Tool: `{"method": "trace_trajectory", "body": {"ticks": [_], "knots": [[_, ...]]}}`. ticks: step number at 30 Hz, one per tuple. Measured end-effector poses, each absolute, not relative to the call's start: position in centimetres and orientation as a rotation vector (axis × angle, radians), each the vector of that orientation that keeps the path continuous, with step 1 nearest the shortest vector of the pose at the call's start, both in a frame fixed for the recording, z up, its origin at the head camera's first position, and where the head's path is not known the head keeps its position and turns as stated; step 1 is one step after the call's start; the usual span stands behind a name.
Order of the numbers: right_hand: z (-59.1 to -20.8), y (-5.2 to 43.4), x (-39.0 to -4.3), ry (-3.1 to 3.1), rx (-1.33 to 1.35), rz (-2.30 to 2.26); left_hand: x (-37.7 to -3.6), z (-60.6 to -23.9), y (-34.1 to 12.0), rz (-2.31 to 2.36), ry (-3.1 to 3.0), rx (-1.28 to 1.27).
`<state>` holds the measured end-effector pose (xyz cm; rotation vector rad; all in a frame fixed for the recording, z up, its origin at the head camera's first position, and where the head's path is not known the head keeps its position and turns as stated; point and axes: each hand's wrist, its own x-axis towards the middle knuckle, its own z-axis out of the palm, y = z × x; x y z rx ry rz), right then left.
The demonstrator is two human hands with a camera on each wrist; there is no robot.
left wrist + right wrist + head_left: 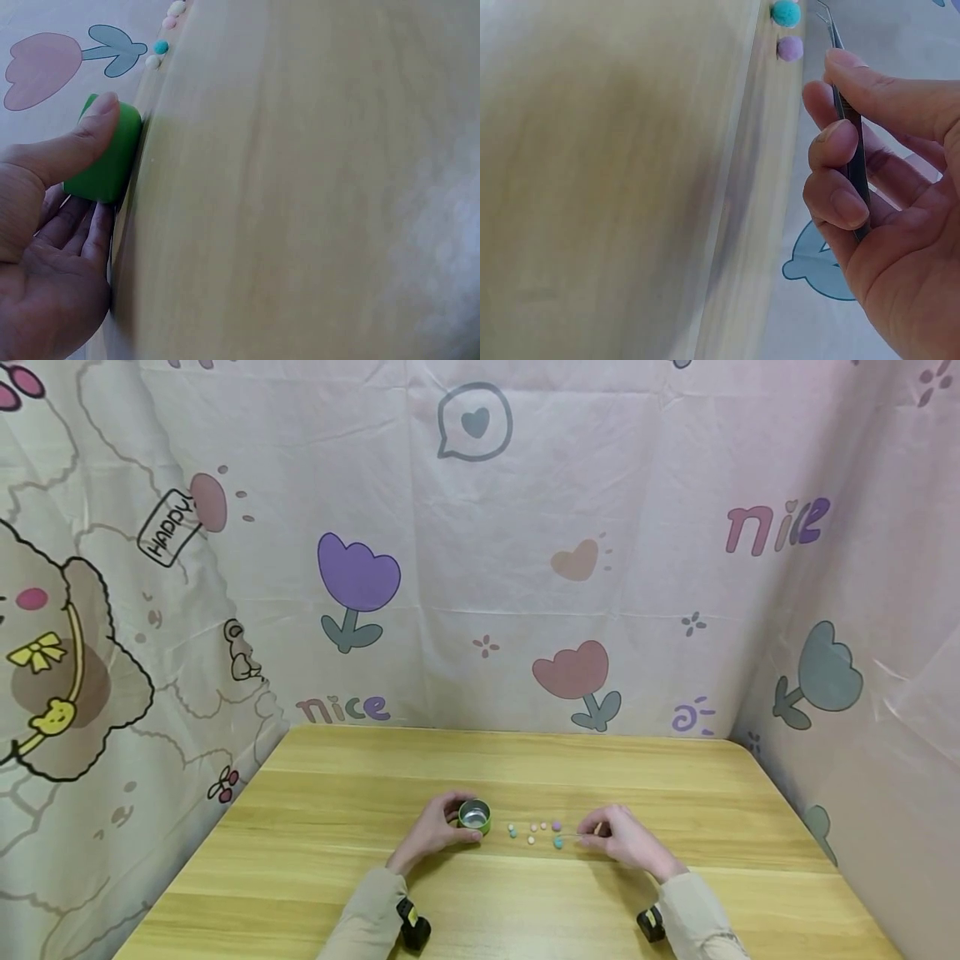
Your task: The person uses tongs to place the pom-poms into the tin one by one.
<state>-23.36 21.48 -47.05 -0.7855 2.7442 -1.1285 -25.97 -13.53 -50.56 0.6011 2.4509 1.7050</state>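
At lower centre, the left hand [437, 829] grips a green tin [476, 817] in its fingers [98, 238]. The right hand [622, 837] pinches tweezers [858, 165]; pom-poms [786, 13] lie between.

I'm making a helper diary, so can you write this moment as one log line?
left hand: grips green cup | right hand: holds tweezers near teal pompom | other pompoms: on table, between the hands

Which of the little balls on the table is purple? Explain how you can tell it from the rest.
The purple ball, just beyond the larger teal ball by the tweezers in the head view; all the rest are teal or pale.
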Motion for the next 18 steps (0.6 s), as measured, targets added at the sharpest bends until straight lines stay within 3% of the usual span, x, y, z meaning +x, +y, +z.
{"method": "trace_trajectory", "body": {"ticks": [18], "knots": [[-47.25,21.31,-23.22,2.771,-0.755,-1.075,-25.93,-50.58,-13.54,1.708,2.453,0.625]]}}
